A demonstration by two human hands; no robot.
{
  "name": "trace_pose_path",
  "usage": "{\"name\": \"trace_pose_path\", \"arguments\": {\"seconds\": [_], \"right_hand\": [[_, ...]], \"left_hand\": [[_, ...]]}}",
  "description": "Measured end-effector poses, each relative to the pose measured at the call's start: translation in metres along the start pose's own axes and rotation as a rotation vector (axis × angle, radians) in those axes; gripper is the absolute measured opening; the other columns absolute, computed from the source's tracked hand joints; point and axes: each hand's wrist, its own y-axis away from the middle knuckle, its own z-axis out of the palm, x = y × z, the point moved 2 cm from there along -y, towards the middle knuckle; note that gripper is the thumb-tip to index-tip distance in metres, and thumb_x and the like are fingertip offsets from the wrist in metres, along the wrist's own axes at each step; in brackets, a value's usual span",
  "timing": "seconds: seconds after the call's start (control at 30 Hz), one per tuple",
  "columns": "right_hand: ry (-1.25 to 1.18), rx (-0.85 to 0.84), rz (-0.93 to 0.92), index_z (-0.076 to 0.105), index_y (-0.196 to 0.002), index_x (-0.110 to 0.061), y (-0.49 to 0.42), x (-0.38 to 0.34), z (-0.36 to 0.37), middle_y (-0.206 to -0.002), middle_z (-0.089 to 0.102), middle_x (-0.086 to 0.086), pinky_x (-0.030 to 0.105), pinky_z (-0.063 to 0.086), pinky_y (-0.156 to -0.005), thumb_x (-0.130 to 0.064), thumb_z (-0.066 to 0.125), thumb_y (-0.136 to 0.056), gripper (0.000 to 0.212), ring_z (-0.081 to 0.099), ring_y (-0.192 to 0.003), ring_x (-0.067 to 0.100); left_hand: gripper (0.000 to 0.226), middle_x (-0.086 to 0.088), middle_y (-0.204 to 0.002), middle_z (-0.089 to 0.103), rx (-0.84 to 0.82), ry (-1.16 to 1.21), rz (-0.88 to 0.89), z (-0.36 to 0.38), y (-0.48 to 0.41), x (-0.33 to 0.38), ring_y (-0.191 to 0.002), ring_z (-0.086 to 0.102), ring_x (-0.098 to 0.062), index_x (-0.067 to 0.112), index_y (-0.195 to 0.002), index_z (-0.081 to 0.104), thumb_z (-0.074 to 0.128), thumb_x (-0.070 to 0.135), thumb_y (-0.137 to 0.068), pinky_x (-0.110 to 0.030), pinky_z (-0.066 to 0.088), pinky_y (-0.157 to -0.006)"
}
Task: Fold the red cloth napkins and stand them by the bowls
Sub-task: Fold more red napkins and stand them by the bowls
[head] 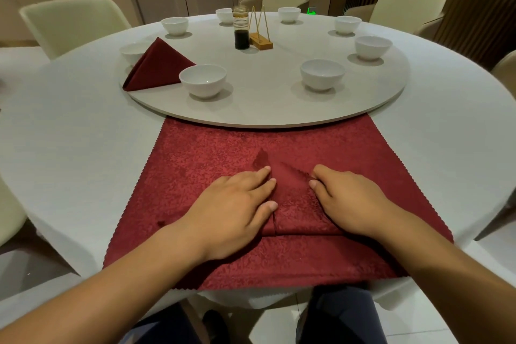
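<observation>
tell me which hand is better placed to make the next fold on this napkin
Likely the right hand: its thumb and fingers pinch the napkin at its zigzag edge, so it can carry that flap over. The left hand lies flat on the napkin, better suited to pinning it.

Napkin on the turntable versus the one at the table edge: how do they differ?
The turntable napkin stands as a pyramid beside a bowl, untouched; the near napkin lies flat, half-folded, pressed by the left hand, pinched by the right hand. Both are red cloth.
</observation>
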Motion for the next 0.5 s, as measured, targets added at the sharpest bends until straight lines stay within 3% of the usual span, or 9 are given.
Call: {"name": "trace_pose_path", "arguments": {"seconds": [0.2, 0.4, 0.5], "right_hand": [[-0.02, 0.037, 0.019, 0.041, -0.092, -0.024, 0.0004, 0.0022, 0.0029, -0.089, 0.066, 0.002, 0.04, 0.046, -0.07, -0.041, 0.032, -0.105, 0.024, 0.062, -0.086, 0.034], [-0.051, 0.077, 0.059, 0.042, -0.087, -0.025, -0.001, 0.0044, 0.0038, -0.087, 0.064, -0.004, 0.037, 0.042, -0.068, -0.04, 0.035, -0.104, 0.024, 0.062, -0.09, 0.03], [-0.057, 0.087, 0.052, 0.039, -0.083, -0.023, -0.0004, 0.0046, 0.0044, -0.077, 0.054, -0.007, 0.038, 0.041, -0.066, -0.038, 0.034, -0.104, 0.026, 0.061, -0.086, 0.031]], "left_hand": [[0.083, 0.005, -0.17, 0.006, -0.04, -0.124, -0.045, 0.0074, 0.0009, 0.0036, -0.155, 0.01, -0.012, 0.022, -0.163, 0.009, -0.01, 0.061, -0.091, -0.034, 0.015, -0.124], [0.081, -0.002, -0.168, 0.018, -0.016, -0.105, -0.076, 0.0094, 0.0029, 0.0031, -0.152, 0.023, -0.018, 0.016, -0.162, 0.018, -0.001, 0.061, -0.097, -0.04, 0.022, -0.122], [0.084, 0.002, -0.17, 0.003, -0.024, -0.079, -0.093, 0.01, 0.0048, 0.0043, -0.154, 0.012, -0.014, 0.021, -0.163, 0.004, -0.01, 0.064, -0.092, -0.038, 0.015, -0.123]]}}
